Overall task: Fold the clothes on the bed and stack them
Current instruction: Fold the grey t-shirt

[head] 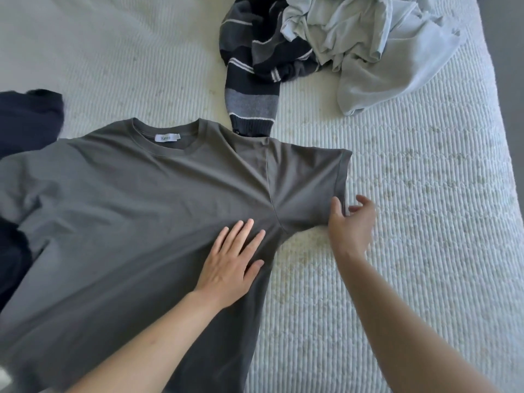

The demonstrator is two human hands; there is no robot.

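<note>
A grey T-shirt (147,199) lies spread face up on the bed (411,222), with its collar and a small white label (167,137) pointing away from the person. The left hand (229,259) rests flat on the cloth near the armpit, with the fingers straight and spread, so its grip is wide and it only presses. The right hand (350,222) is at the hem of the shirt's short sleeve (309,180); the thumb lies on top of the hem and the fingers are beyond it and a little blurred, so the grip looks half closed around the edge, but it is not sure that it already pinches the cloth. The shirt seems light, thin and very soft: it will not keep any shape, it will wrinkle and slide easily on the ribbed bed cover. For this reason a good place to take hold is the sleeve hem or the shoulder seam, where the cloth is doubled, while the flat hand keeps the body in place. Further away lie a striped sweater (252,80) and a crumpled pale garment (368,43), touching each other, and a dark blue garment (25,117) is at the left edge, all probably waiting for folding.
</note>
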